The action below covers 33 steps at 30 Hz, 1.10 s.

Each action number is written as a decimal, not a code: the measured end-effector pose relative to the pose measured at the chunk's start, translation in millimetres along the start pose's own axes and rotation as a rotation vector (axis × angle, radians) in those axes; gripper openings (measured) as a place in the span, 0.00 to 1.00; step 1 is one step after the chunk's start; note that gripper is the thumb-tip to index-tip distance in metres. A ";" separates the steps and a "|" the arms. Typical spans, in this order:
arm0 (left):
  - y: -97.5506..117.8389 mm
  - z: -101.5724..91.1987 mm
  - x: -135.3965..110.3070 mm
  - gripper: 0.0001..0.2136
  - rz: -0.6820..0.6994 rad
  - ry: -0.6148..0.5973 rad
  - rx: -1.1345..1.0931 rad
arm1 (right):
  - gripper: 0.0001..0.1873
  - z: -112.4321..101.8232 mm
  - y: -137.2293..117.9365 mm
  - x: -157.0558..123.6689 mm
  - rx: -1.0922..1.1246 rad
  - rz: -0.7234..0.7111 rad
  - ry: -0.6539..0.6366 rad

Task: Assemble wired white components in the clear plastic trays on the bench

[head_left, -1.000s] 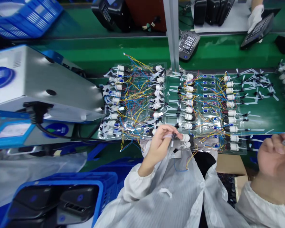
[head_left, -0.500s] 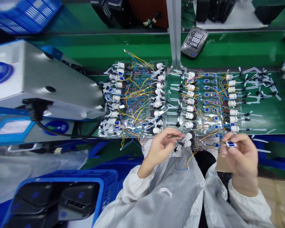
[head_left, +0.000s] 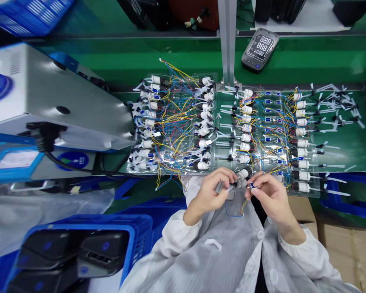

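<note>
My left hand (head_left: 213,190) is closed with its fingertips at the near end of a white-and-black miniature pump (head_left: 242,175). A small grey cylinder (head_left: 218,187) shows between the same fingers. Yellow and blue wires (head_left: 241,208) hang below the pump, in front of the smock. My right hand (head_left: 271,194) pinches a small blue-and-white part (head_left: 252,185) just right of the pump. Whether that part touches the pump is hidden by the fingers. Clear plastic trays (head_left: 271,152) just beyond both hands bear rows of similar pumps with wires and white tubes.
A metal box-shaped device (head_left: 79,106) with a black plug stands at the left. A grey display unit (head_left: 260,49) lies behind the trays, beside a metal post (head_left: 227,44). Loose white tube pieces (head_left: 343,103) lie at the right. A blue crate (head_left: 140,232) holds black housings below.
My right hand has moved left with the small blue-and-white part, from over the right tray to beside the pump. My left hand stays by the pump; the grey cylinder now shows in its fingers.
</note>
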<state>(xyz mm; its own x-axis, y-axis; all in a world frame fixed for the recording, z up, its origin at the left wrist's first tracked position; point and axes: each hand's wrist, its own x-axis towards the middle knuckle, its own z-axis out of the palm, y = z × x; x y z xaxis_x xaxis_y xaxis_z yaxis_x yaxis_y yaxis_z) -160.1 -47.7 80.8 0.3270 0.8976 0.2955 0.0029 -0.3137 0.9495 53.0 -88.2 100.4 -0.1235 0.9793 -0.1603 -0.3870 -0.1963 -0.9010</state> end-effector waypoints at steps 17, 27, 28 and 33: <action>-7.8 7.0 -0.4 0.07 -0.243 0.359 -0.203 | 0.07 -19.1 -1.8 3.0 -0.028 -0.018 0.043; -2.7 26.7 17.3 0.04 0.028 0.053 -0.046 | 0.02 -15.3 -8.7 5.6 -0.090 -0.090 0.032; -3.6 27.0 17.7 0.03 0.034 0.044 -0.054 | 0.03 -15.4 -9.3 7.0 -0.115 -0.100 0.027; -5.9 25.0 17.8 0.04 0.093 0.042 -0.002 | 0.03 -13.9 -10.5 13.4 -0.205 -0.134 0.008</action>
<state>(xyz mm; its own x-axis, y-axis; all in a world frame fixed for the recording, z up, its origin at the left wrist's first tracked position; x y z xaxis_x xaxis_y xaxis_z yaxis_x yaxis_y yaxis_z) -130.6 -37.6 77.8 0.2855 0.8771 0.3863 -0.0270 -0.3955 0.9181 68.2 -72.3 102.2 -0.0763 0.9964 -0.0364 -0.2060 -0.0515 -0.9772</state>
